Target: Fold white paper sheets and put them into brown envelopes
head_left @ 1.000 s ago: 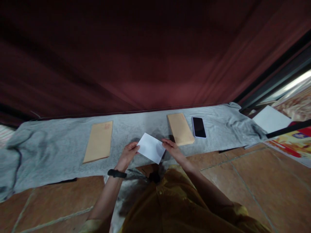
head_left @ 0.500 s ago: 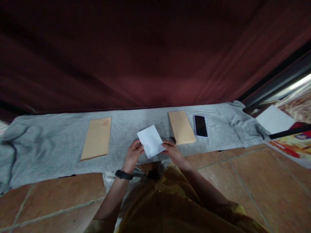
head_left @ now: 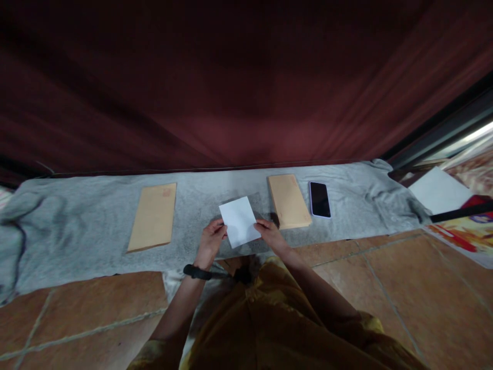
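Note:
A white sheet of paper, small and nearly square, is held between both hands above the grey cloth. My left hand pinches its left edge, thumb on top. On the opposite edge my right hand grips it the same way. Just right of the right hand lies a stack of brown envelopes, slightly fanned at its near end. Further left, apart from my left hand, rests another brown envelope or small pile with a faint reddish print at its top corner.
Grey cloth covers the long narrow surface, with a phone lying right of the envelopes. A dark red curtain hangs behind. White paper and a colourful printed package are at far right. Tiled floor shows below.
The white paper has turned slightly and sits a little straighter between my hands. Both hands keep their hold on its edges. The view has shifted very slightly.

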Tool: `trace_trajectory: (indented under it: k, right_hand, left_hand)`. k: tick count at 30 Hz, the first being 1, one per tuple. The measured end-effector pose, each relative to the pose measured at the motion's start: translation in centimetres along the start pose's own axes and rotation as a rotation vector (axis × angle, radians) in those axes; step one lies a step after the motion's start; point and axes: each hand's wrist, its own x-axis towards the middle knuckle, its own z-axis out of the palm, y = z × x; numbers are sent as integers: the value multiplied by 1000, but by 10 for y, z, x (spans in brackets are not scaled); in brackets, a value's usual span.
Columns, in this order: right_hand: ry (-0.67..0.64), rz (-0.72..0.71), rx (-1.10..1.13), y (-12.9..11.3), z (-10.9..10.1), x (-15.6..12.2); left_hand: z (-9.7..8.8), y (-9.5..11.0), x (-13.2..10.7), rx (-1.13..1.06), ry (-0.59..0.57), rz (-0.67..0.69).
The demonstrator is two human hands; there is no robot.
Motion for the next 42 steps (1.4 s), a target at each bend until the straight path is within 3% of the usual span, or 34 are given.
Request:
trace_trajectory:
  k: [6, 11, 14, 18, 21, 24, 32, 42]
  right_hand:
    - [29, 2, -28, 4, 1, 1]
    - [41, 22, -46, 6, 1, 4]
    - [33, 19, -65, 7, 2, 6]
    - [72, -1, -158, 8, 4, 6]
    - [79, -18, -193, 7, 5, 4]
    - [83, -37, -237, 6, 6, 2]
    - [65, -27, -282, 4, 7, 0]
    - [122, -26, -232, 12, 7, 1]
  left_hand:
    - [1, -5, 2, 62, -11, 25]
    - [3, -11, 9, 161, 46, 78]
    - [5, -12, 5, 373, 104, 185]
    - [11, -12, -4, 673, 177, 426]
    - [20, -14, -10, 819, 122, 607]
    - [29, -19, -12, 945, 36, 687]
    - [35, -34, -5, 1068, 64, 669]
    - [6, -38, -12, 1050, 32, 665]
